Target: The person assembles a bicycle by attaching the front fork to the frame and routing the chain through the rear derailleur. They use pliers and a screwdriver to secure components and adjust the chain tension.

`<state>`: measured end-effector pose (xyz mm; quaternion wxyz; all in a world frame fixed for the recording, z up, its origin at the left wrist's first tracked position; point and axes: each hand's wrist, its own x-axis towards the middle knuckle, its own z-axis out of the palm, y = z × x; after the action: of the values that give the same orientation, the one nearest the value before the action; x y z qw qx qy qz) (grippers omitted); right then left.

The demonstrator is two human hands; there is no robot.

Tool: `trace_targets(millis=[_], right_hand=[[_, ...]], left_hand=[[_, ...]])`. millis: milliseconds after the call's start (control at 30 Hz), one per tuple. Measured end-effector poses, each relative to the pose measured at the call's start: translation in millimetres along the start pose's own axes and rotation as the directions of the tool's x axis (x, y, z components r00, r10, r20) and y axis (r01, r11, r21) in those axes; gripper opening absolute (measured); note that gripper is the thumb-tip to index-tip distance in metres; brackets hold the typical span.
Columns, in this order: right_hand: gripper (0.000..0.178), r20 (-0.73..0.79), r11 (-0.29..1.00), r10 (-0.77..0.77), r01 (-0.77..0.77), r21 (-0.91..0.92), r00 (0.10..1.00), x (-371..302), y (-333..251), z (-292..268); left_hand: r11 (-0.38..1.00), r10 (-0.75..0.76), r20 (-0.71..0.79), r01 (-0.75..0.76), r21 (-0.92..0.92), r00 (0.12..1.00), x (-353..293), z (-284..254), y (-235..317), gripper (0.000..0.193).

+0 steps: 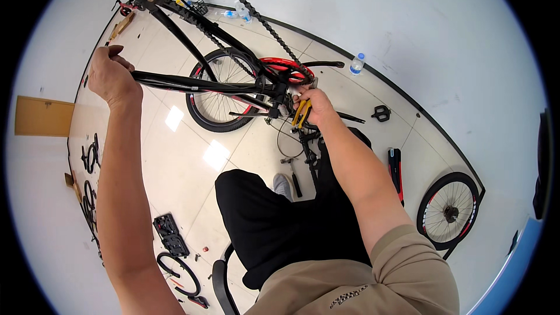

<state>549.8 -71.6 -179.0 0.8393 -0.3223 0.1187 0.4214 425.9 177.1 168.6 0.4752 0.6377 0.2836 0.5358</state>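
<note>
An upturned-looking black bicycle frame (204,86) stretches across the upper middle, its loose end at the left. My left hand (114,76) is closed around the end of one frame tube. My right hand (315,107) grips yellow-handled pliers (301,114) beside the crank area, below the red chainring (306,70). The jaws of the pliers are hidden by my fingers and the frame parts. A black chain (248,6) runs from the chainring toward the rear of the frame. One wheel (195,108) with a black tyre shows behind the frame.
Around me on the tiled floor lie a hammer (294,178), a pedal (381,113), a black-and-red long part (396,169) and a tool case (170,234). A detached wheel (429,216) leans by the right wall. A water bottle (357,64) stands near the wall's base.
</note>
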Motion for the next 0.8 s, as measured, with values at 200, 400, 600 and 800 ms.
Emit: trace_targets(millis=[200, 400, 600, 800], right_hand=[[0.018, -0.009, 0.998, 0.035, -0.034, 0.055, 0.999, 4.8, 2.1, -1.9], [0.015, 0.003, 0.989, 0.058, -0.058, 0.134, 0.998, -3.0, -1.6, 11.5], [0.015, -0.012, 0.982, 0.085, -0.082, 0.173, 0.996, -2.6, -3.6, 10.8], [0.022, -0.115, 1.000, 0.019, -0.020, -0.004, 0.993, -5.5, 3.6, 18.6]], left_hand=[[1.000, -0.005, -0.004, 0.005, -0.006, 1.000, -1.1, 0.7, -0.6, 0.021], [1.000, 0.022, -0.011, -0.022, 0.002, 1.000, 2.2, -3.2, -4.3, 0.024], [1.000, 0.007, -0.011, -0.007, -0.004, 1.000, -4.3, 2.2, 0.3, 0.023], [0.998, -0.006, -0.009, 0.006, -0.057, 1.000, -3.4, -1.0, -1.2, 0.022]])
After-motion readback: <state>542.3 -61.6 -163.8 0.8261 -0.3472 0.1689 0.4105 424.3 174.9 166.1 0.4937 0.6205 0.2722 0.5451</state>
